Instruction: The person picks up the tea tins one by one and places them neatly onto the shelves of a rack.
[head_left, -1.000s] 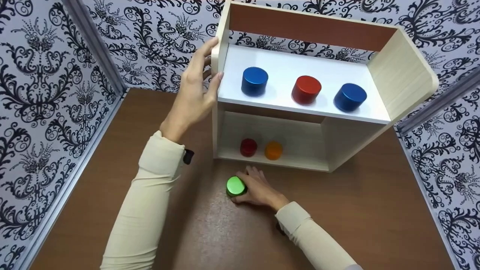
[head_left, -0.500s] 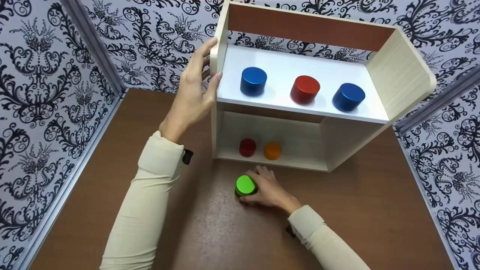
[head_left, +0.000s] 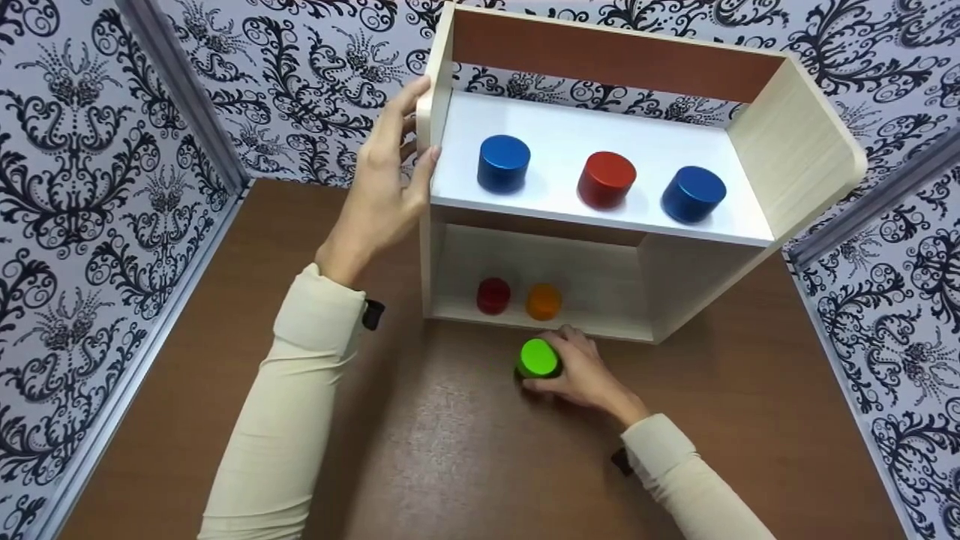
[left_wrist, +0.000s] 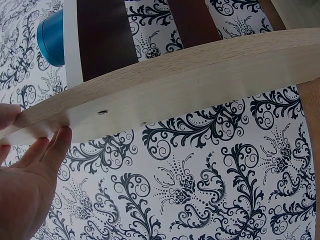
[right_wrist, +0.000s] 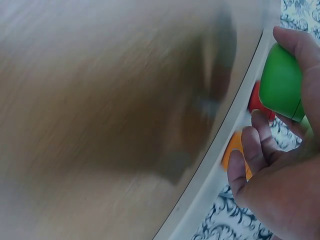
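My right hand [head_left: 589, 373] grips a green cylinder [head_left: 538, 358] by its side, just in front of the shelf's lower edge. In the right wrist view the thumb and index finger hold the green cylinder [right_wrist: 281, 82], while the other fingers curl loosely. Whether its base touches the table is unclear. My left hand [head_left: 382, 176] holds the left side panel [head_left: 433, 112] of a small wooden shelf unit, thumb on the front edge and fingers on the outer face. On the lower shelf stand a red cylinder [head_left: 493, 295] and an orange cylinder [head_left: 544, 301].
The white upper shelf [head_left: 555, 124] bears a blue cylinder [head_left: 503, 163], a red cylinder [head_left: 607, 180] and another blue cylinder [head_left: 694, 194]. Brown tabletop [head_left: 442, 457] lies before the unit. Patterned walls [head_left: 67, 225] stand at the back and sides.
My right hand has moved to the right with the green cylinder, slightly closer to the shelf. The left hand keeps its hold on the side panel.
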